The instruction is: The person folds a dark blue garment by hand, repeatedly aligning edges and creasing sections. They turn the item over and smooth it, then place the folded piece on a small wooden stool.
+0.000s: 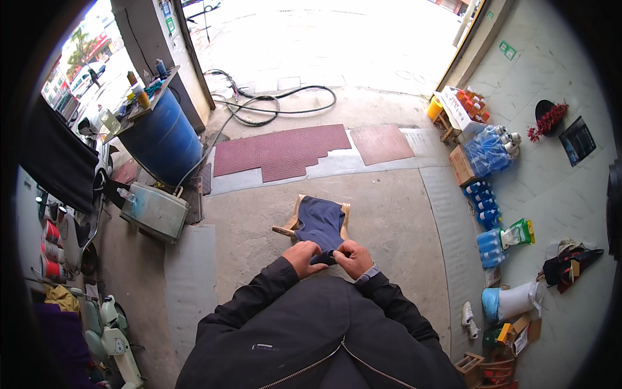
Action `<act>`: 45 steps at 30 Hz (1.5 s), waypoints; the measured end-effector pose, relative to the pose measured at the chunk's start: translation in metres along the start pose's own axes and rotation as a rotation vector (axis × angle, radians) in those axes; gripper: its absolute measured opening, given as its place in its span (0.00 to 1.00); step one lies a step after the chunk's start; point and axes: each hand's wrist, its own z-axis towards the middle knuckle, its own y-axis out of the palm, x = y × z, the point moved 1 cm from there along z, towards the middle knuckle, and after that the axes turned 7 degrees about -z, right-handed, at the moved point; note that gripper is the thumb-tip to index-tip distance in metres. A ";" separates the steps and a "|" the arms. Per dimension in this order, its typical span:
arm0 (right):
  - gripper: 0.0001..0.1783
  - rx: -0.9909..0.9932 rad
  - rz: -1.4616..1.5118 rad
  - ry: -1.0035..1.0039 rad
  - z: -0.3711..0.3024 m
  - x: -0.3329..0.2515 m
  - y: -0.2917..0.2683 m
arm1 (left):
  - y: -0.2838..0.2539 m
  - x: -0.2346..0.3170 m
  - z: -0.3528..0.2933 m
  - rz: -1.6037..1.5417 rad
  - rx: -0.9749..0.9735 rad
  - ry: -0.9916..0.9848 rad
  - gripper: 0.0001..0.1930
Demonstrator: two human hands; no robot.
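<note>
A dark blue cloth (319,217) lies draped over a small wooden stool (345,212), whose light-coloured legs show at the cloth's sides. At the cloth's near end my left hand (302,259) is closed on the fabric, fingers bent inward. Close beside it, my right hand (354,259) pinches the same bunched edge between thumb and fingers. The kind of garment or cloth cannot be made out. Both hands are in front of my dark jacket, and the stool's top is hidden under the cloth.
A blue barrel (162,139) stands at the left behind a grey box (154,212). Red mats (285,150) and a coiled black hose (278,104) lie ahead. Blue bottle packs (483,201), cartons and white shoes (469,319) line the right wall. A pale scooter (116,350) is at lower left.
</note>
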 end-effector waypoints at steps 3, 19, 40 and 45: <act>0.12 0.005 0.030 0.072 0.003 -0.002 0.003 | 0.000 0.007 0.001 -0.082 0.034 -0.027 0.25; 0.12 -0.026 0.131 0.107 0.008 -0.002 0.004 | 0.020 -0.016 0.012 -0.102 0.173 -0.006 0.16; 0.12 -0.027 0.211 0.202 0.007 0.014 -0.002 | 0.006 -0.012 0.014 -0.147 0.299 0.265 0.13; 0.10 -0.049 0.212 0.189 0.008 0.020 -0.003 | 0.008 -0.018 0.014 -0.144 0.286 0.202 0.14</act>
